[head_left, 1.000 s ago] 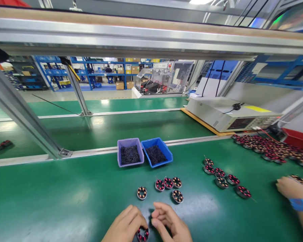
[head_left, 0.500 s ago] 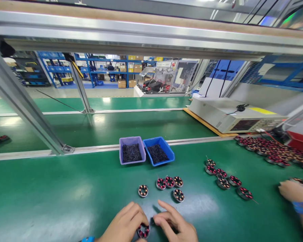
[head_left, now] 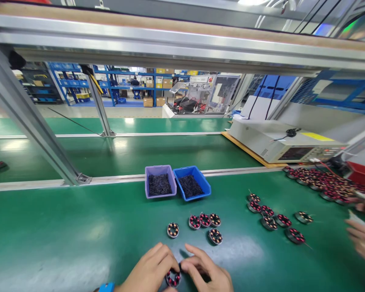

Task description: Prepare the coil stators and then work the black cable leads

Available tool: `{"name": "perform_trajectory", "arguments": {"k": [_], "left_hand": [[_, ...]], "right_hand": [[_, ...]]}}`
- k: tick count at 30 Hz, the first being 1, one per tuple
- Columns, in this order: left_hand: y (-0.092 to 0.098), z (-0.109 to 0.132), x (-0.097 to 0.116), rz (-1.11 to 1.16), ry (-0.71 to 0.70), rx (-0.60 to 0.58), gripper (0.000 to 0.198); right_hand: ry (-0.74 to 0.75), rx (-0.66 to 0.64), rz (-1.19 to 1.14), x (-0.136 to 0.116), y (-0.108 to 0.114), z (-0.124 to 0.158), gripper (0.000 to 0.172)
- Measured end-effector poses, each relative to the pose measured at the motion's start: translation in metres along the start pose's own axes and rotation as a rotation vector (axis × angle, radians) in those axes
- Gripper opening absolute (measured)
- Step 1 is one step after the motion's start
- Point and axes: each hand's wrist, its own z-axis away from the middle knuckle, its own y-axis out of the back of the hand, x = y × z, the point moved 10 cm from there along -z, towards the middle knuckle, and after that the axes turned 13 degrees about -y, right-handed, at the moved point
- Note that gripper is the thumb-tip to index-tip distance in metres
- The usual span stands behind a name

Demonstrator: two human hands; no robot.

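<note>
At the bottom of the head view, my left hand (head_left: pixel 152 267) grips a small motor stator (head_left: pixel 173 279), a ring with red copper windings, at the green tabletop. Close to its right side is my right hand (head_left: pixel 207 269), thumb and index finger brought together at the ring's edge. A tiny dark piece shows at these fingertips, too small to name. Just beyond the hands lie a single stator (head_left: pixel 172 230), a row of three stators (head_left: pixel 204 220) and another stator (head_left: pixel 215 236).
A purple bin (head_left: pixel 160 196) and a blue bin (head_left: pixel 197 198) hold short black tubes. More stators (head_left: pixel 269 222) lie to the right, before a large pile (head_left: pixel 322 184). A bench instrument (head_left: pixel 286 142) stands behind. A co-worker's hand (head_left: pixel 363 239) is at the right edge.
My right hand has moved slightly left, closer to the stator in my left hand. At the right, the co-worker's hand has left a stator on the table and moved away.
</note>
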Motion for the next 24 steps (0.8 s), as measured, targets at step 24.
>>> {"name": "perform_trajectory", "arguments": {"k": [24], "left_hand": [[-0.003, -0.001, -0.001, -0.019, 0.025, -0.037, 0.033]], "right_hand": [[-0.127, -0.012, -0.12, 0.009, 0.0, -0.003, 0.036]]}}
